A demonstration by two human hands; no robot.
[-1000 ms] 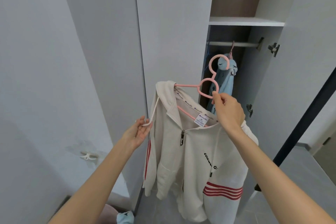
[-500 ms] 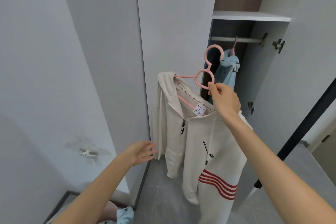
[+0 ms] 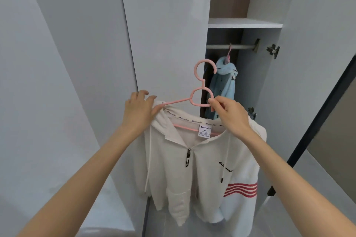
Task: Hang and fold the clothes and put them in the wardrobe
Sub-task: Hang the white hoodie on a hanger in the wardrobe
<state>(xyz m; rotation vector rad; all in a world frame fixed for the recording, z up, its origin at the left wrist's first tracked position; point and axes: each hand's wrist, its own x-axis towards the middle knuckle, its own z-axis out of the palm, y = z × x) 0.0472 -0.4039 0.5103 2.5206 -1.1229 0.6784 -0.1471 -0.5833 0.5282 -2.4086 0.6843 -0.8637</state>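
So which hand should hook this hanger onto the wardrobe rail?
Right. The right hand pinches the pink hanger by its lower loop, nearest the rail; the left hand only holds the white hoodie by its shoulder, at the hanger's far end.

White zip hoodie (image 3: 202,159), red stripes on one sleeve, hangs part-zipped on a pink hanger (image 3: 176,101) before the open wardrobe (image 3: 244,23). At one o'clock of it, a blue garment (image 3: 223,82) hangs from the rail (image 3: 240,46).
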